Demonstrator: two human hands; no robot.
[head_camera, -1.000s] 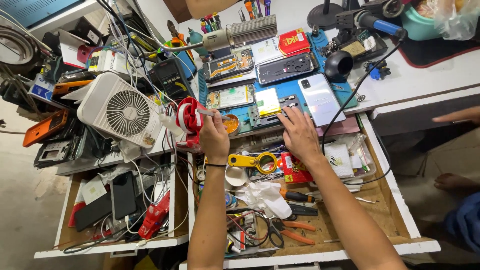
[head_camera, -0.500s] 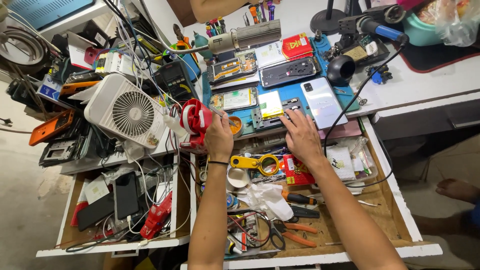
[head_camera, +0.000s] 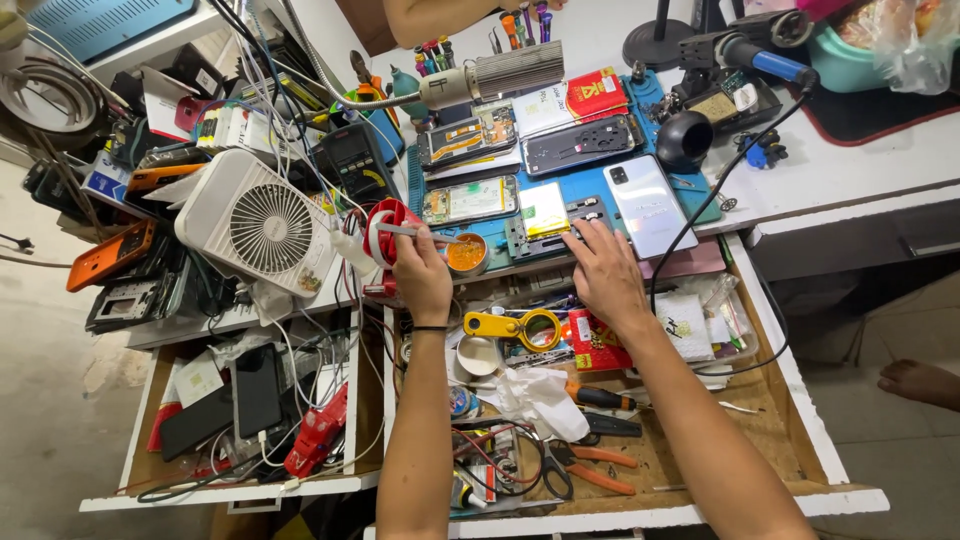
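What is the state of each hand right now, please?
Left hand: closed on a thin metal tool, tip near the small orange tin.
Right hand: open, fingers resting on the blue mat, holding nothing.

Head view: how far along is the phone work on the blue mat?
Done: one opened phone and others lie on the blue mat, insides showing. In hand: the left hand holds a thin tool with its tip at a small tin of orange paste; the right hand rests on the board holder. Left: nothing looks closed up; parts lie apart.
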